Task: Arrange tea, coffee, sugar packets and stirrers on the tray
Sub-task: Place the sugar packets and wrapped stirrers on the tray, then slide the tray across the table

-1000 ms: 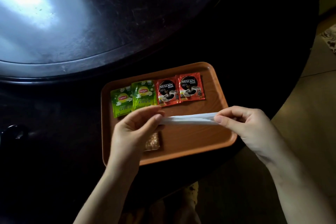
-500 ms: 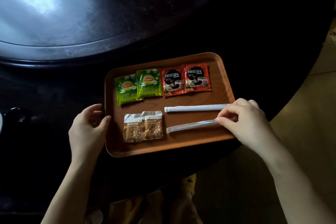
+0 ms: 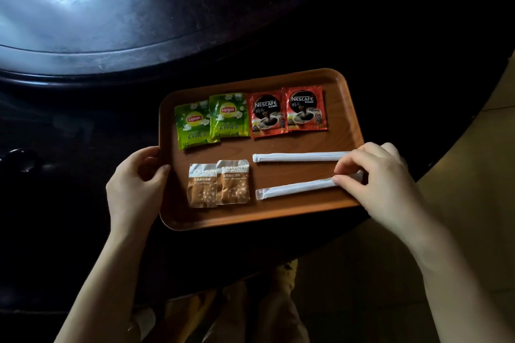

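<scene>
An orange-brown tray (image 3: 278,216) lies on the dark table. Along its far side sit two green Lipton tea packets (image 3: 213,119) and two red Nescafe coffee packets (image 3: 288,112). Two brown sugar packets (image 3: 218,183) lie at the near left. The far white wrapped stirrer (image 3: 298,157) lies flat and free at the right. The near white wrapped stirrer (image 3: 295,189) slants below it, its right end pinched by my right hand (image 3: 373,175). My left hand (image 3: 136,184) grips the tray's left rim, thumb on the inside.
A large dark round turntable (image 3: 111,8) with a bright glare fills the far table. A small black object (image 3: 19,160) sits at the far left. The table's curved edge runs just right of the tray, with tan floor (image 3: 459,203) beyond.
One second ago both hands held the stirrers together above the tray. Both stirrers now lie on the tray, my left hand has gone to the tray's left rim, and my right hand stays on the near stirrer.
</scene>
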